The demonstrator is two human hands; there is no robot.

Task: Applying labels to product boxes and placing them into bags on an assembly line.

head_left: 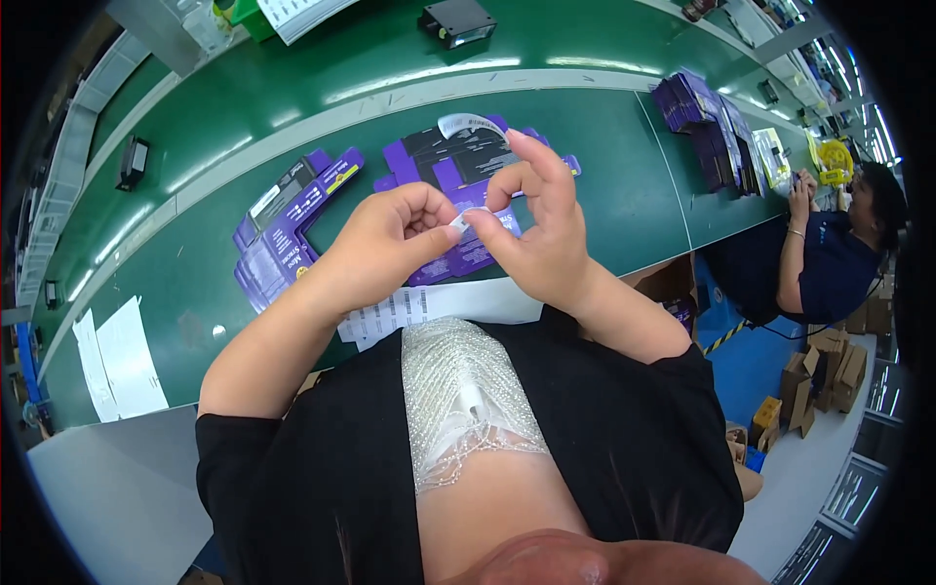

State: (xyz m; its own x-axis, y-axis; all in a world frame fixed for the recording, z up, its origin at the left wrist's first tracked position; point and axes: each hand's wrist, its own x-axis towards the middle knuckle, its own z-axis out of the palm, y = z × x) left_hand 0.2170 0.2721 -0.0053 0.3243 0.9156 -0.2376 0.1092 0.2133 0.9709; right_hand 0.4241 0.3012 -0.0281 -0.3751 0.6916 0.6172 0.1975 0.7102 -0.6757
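My left hand [375,239] and my right hand [548,234] meet over the bench, thumbs and fingertips pinching a small white sticker [459,222] between them. A curved white barcode label [468,124] clings to a raised fingertip of my right hand. Under my hands lies an unfolded purple and black carton [471,258], partly hidden by them. Another unfolded purple carton [278,242] rests to the left, beside my left forearm. Sheets of barcode labels [414,307] lie at the near bench edge, below my wrists.
Purple flat cartons [697,122] are stacked at the far right. White sheets [127,361] lie at the left edge of the green bench. A black device [458,21] stands at the back. Another person [834,244] sits on the right, near brown cardboard boxes [829,366].
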